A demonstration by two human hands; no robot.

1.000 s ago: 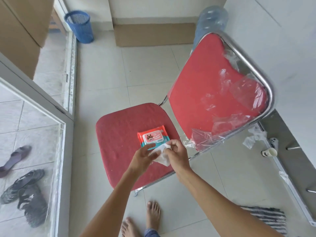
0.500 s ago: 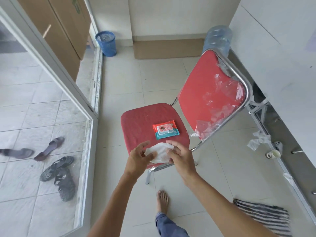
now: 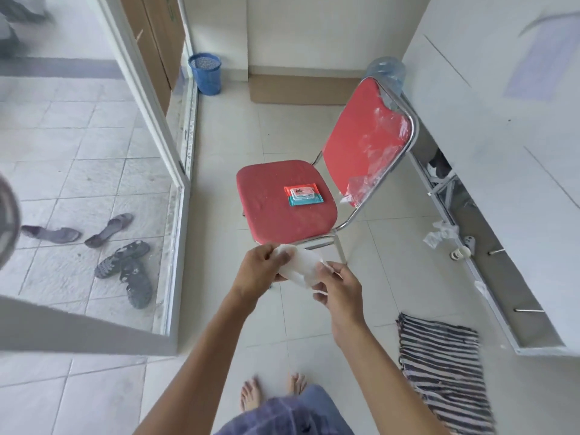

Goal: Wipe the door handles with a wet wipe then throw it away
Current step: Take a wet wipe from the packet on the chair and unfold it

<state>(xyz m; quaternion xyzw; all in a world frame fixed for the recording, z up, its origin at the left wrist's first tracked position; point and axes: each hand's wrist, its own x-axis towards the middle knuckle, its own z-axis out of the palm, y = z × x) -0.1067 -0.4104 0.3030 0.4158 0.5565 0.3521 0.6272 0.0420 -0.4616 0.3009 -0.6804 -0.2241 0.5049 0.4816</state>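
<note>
left hand (image 3: 262,270) pinches white crumpled wet wipe (image 3: 300,267) | right hand (image 3: 340,288) grips its other end | orange-and-teal wipes packet (image 3: 303,195) lies on red padded chair seat (image 3: 270,208)

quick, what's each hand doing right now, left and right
Left hand: closed on one end of the wet wipe.
Right hand: closed on the other end of the same wipe.

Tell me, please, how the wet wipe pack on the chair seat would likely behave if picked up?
The wet wipe pack lies flat on the red chair seat, so it should not roll. It looks like soft film, probably bending somewhat when gripped. Its glossy wrapper may be slightly slippery.
</note>
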